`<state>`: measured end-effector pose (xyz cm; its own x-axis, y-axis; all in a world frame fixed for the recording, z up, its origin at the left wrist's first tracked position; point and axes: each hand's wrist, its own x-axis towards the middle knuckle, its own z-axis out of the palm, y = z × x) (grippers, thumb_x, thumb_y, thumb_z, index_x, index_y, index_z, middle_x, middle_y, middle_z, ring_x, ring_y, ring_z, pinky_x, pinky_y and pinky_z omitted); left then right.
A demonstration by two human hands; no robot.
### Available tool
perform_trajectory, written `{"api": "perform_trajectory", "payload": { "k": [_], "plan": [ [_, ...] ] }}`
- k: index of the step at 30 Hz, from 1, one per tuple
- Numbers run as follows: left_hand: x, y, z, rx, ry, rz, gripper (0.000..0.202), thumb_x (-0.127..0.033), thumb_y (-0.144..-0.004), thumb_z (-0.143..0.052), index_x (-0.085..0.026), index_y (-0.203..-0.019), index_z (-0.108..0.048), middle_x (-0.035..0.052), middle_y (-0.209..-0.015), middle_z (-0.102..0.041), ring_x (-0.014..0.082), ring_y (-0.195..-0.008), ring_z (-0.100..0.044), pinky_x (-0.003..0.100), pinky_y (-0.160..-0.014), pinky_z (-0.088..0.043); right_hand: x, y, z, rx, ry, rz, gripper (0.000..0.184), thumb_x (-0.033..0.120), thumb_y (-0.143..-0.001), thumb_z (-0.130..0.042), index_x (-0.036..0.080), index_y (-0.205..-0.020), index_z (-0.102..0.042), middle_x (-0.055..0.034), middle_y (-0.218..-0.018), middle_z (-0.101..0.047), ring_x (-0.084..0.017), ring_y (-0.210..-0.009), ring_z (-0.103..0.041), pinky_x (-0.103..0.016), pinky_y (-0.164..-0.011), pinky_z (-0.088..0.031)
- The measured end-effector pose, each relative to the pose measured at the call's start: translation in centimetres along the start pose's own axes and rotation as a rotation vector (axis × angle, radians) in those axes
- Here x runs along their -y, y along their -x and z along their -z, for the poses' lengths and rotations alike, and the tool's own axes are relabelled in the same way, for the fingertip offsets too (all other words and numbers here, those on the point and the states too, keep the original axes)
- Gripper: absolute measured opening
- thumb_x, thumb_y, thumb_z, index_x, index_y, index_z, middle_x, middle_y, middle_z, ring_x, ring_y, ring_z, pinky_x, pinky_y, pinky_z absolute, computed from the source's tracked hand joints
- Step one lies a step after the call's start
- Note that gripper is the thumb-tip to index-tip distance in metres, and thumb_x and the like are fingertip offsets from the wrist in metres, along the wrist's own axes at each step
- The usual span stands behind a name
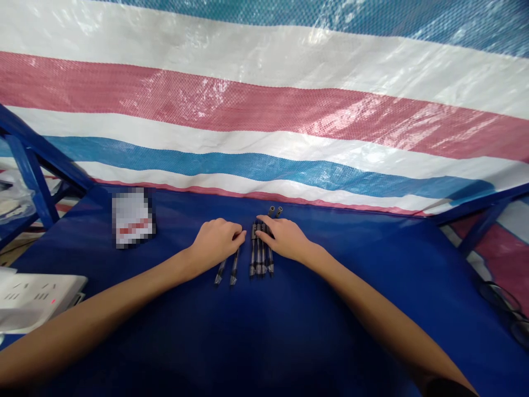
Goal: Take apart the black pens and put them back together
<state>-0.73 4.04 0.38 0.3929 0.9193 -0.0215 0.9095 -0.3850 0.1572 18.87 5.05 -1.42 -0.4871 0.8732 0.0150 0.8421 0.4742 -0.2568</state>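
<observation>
Several pens [258, 267] with clear barrels and dark caps lie side by side on the blue table. My right hand [284, 237] rests over their right side, its thumb across the caps and its index finger bent at their top. Beyond those fingers stick out two dark round pen ends [275, 210]. To the left, my left hand [217, 240] is curled over the upper parts of two more pens [233, 270], whose lower ends slant out from beneath it. Its fingertips are mostly hidden. A narrow gap separates the left hand from the row of pens.
A blurred white packet with a red band [133, 218] lies at the back left. A white power strip [45, 298] with a red light sits at the left edge. Striped sheeting [264, 105] hangs behind the blue table [231, 342]; blue metal frame bars [33, 171] flank it.
</observation>
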Motion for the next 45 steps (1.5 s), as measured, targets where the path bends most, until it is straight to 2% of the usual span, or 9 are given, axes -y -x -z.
{"api": "perform_trajectory", "payload": {
  "k": [4,11,16,19,23,26,30,38,45],
  "plan": [
    [0.4,-0.2,0.3,0.078,-0.06,0.021,0.043,-0.042,-0.089,-0.041,-0.017,-0.059,-0.059,0.0056,-0.061,-0.061,0.0189,-0.061,-0.058,0.025,-0.053,-0.032,-0.4,-0.5,-0.5,0.049,0.079,-0.035,0.05,0.046,-0.095,-0.036,0.019,-0.137,-0.043,-0.0116,-0.093,-0.071,-0.028,-0.081,-0.066,-0.033,-0.067,-0.044],
    [1.5,-0.4,0.4,0.135,-0.09,0.006,0.057,-0.064,-0.083,-0.044,-0.016,-0.057,-0.06,0.007,-0.058,-0.06,0.0176,-0.055,-0.057,0.025,-0.053,-0.039,0.1,-0.1,-0.1,0.072,0.074,-0.031,0.041,0.043,-0.095,-0.038,0.02,-0.127,-0.048,-0.0095,-0.084,-0.07,-0.025,-0.074,-0.066,-0.029,-0.062,-0.039],
    [1.2,-0.3,0.2,0.158,-0.082,-0.001,0.053,-0.058,-0.086,-0.043,-0.016,-0.059,-0.061,0.0078,-0.063,-0.062,0.0195,-0.061,-0.059,0.026,-0.056,-0.039,0.8,0.3,0.2,0.096,0.057,-0.069,0.037,0.042,-0.094,-0.04,0.018,-0.12,-0.05,-0.0105,-0.084,-0.07,-0.026,-0.074,-0.066,-0.03,-0.061,-0.039],
    [1.0,-0.3,0.1,0.154,-0.059,-0.008,0.051,-0.056,-0.087,-0.043,-0.017,-0.059,-0.06,0.0077,-0.063,-0.062,0.0197,-0.061,-0.059,0.027,-0.056,-0.039,1.0,0.2,0.1,0.056,0.063,-0.074,0.04,0.039,-0.095,-0.037,0.018,-0.128,-0.045,-0.0095,-0.083,-0.07,-0.025,-0.074,-0.066,-0.03,-0.063,-0.04],
    [0.7,-0.2,0.3,0.109,-0.044,-0.004,0.045,-0.052,-0.087,-0.045,-0.017,-0.062,-0.058,0.0053,-0.061,-0.06,0.0186,-0.062,-0.059,0.026,-0.056,-0.036,0.9,-0.2,0.0,0.043,0.07,-0.023,0.043,0.04,-0.097,-0.035,0.022,-0.136,-0.042,-0.0097,-0.094,-0.071,-0.025,-0.081,-0.067,-0.031,-0.067,-0.043],
    [0.2,-0.1,0.5,0.061,-0.008,-0.064,0.033,-0.044,-0.089,-0.045,-0.018,-0.072,-0.056,0.0025,-0.066,-0.062,0.017,-0.064,-0.058,0.025,-0.055,-0.033,0.7,-0.3,0.0,0.068,0.074,-0.012,0.041,0.038,-0.097,-0.036,0.024,-0.133,-0.046,-0.0096,-0.098,-0.071,-0.025,-0.084,-0.067,-0.031,-0.068,-0.043],
    [-0.3,0.2,0.0,0.088,0.063,-0.16,0.026,-0.04,-0.09,-0.045,-0.019,-0.078,-0.054,0.0007,-0.072,-0.063,0.0153,-0.064,-0.058,0.024,-0.053,-0.03,0.3,-0.2,0.1,0.069,0.035,-0.008,0.035,0.034,-0.096,-0.039,0.023,-0.127,-0.051,-0.0092,-0.098,-0.071,-0.025,-0.084,-0.067,-0.03,-0.067,-0.041],
    [-0.8,0.6,-1.0,0.105,0.013,-0.124,0.033,-0.042,-0.09,-0.041,-0.018,-0.072,-0.057,0.0035,-0.077,-0.066,0.0198,-0.069,-0.061,0.026,-0.053,-0.032,-0.4,0.4,1.0,0.063,-0.045,-0.006,0.031,0.023,-0.091,-0.043,0.021,-0.121,-0.052,-0.0053,-0.078,-0.068,-0.022,-0.073,-0.063,-0.028,-0.063,-0.035],
    [-1.3,0.9,-0.9,0.128,-0.024,-0.051,0.029,-0.04,-0.085,-0.044,-0.019,-0.074,-0.059,0.0052,-0.075,-0.067,0.0227,-0.068,-0.063,0.027,-0.053,-0.033,0.3,0.9,1.2,0.075,-0.096,-0.031,0.029,0.02,-0.089,-0.044,0.021,-0.116,-0.056,-0.005,-0.08,-0.066,-0.02,-0.074,-0.062,-0.029,-0.065,-0.039]
  ]
}}
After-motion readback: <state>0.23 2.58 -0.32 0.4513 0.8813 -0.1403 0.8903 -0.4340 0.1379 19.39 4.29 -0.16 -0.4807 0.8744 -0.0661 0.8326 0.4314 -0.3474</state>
